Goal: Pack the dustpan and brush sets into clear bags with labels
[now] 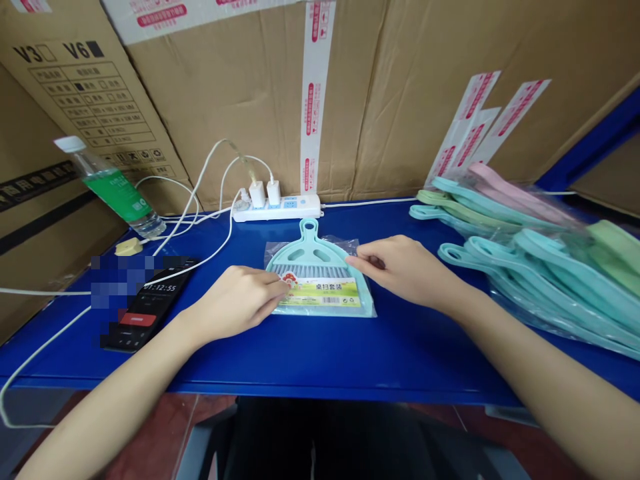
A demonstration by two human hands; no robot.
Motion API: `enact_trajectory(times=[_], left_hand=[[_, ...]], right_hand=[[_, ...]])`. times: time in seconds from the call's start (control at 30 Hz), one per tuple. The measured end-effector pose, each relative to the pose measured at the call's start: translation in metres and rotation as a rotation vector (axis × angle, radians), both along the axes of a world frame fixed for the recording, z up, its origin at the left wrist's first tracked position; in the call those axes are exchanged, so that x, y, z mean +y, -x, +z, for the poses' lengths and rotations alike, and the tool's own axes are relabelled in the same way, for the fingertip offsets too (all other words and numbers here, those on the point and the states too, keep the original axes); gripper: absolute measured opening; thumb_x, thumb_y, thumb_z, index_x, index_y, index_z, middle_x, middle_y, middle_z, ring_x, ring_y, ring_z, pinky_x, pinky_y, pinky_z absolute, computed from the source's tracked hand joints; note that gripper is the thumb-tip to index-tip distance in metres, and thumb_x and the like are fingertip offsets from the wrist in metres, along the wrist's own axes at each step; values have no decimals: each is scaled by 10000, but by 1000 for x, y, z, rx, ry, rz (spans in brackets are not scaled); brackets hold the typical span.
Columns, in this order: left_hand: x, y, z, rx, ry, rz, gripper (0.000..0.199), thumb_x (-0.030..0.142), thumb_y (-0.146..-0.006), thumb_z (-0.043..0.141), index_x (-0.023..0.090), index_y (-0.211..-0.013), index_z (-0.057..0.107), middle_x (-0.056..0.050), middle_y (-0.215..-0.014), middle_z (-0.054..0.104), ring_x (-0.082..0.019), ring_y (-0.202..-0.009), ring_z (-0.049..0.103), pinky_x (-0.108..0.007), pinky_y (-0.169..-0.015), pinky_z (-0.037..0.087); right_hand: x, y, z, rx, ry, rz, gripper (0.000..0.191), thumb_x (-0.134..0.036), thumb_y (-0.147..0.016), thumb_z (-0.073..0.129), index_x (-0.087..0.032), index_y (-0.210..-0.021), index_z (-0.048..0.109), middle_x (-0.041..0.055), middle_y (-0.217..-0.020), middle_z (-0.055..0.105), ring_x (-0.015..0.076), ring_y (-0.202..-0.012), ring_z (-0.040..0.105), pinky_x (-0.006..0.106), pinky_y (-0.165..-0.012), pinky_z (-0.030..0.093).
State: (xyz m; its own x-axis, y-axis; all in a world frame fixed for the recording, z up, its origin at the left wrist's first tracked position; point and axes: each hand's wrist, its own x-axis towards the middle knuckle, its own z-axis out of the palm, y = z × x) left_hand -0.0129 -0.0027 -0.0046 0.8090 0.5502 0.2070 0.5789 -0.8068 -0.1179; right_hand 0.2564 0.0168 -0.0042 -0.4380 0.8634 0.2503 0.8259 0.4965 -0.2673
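A light-teal dustpan and brush set (327, 257) lies flat on the blue table in a clear plastic bag, its handle pointing away from me. A printed label (327, 292) covers the lower part, below the grey bristles. At the left side of the pack, my left hand (245, 298) is closed, with its fingertips at the bag's edge beside the label. My right hand (400, 270) pinches the bag's upper right edge between thumb and fingers. The other fingers of both hands are curled in.
More bagged dustpan sets (530, 267), in teal, green and pink, are heaped on the right. A white power strip (280, 208) with chargers and cables stands at the back. On the left are a phone (150, 310) and a tilted water bottle (113, 190). Cardboard boxes (250, 100) wall the rear.
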Motion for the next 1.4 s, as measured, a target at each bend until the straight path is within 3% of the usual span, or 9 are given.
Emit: enact_trajectory(times=[0.6, 0.83, 1.13, 1.3, 1.4], left_hand=[[0, -2, 4, -44, -220, -34, 375, 233, -1006, 308, 200, -902, 666, 0, -767, 662, -116, -640, 622, -226, -565, 444], [3, -2, 4, -48, -412, 125, 343, 226, -996, 353, 160, -778, 609, -14, -757, 634, -131, -620, 588, -239, -528, 422], [3, -1, 3, -7, -383, 207, 428, 304, -1012, 315, 178, -714, 596, -8, -673, 611, -149, -603, 586, -265, -521, 375], [3, -1, 3, 35, -344, 341, 335, 273, -995, 361, 177, -806, 620, -10, -789, 666, -153, -674, 638, -256, -550, 410], [2, -2, 4, 67, -309, 443, 264, 165, -956, 374, 197, -918, 633, -12, -855, 690, -160, -723, 664, -254, -539, 406]], right_hand=[[-2, 1, 2, -72, -72, -45, 408, -356, -876, 418, -231, -531, 240, -22, -469, 394, 132, -464, 313, 272, -499, 204], [-2, 2, 2, -83, -88, -56, 400, -344, -872, 426, -227, -532, 253, -21, -483, 408, 132, -476, 337, 264, -504, 205], [-3, 3, 3, -83, -97, -63, 409, -349, -880, 430, -226, -532, 253, -25, -483, 389, 129, -472, 330, 265, -507, 212], [-3, 2, 2, -94, -109, -56, 406, -340, -883, 436, -225, -535, 259, -27, -479, 397, 127, -473, 354, 264, -514, 224], [-3, 2, 2, -91, -117, -55, 402, -337, -880, 433, -225, -537, 256, -27, -482, 396, 126, -471, 344, 263, -510, 223]])
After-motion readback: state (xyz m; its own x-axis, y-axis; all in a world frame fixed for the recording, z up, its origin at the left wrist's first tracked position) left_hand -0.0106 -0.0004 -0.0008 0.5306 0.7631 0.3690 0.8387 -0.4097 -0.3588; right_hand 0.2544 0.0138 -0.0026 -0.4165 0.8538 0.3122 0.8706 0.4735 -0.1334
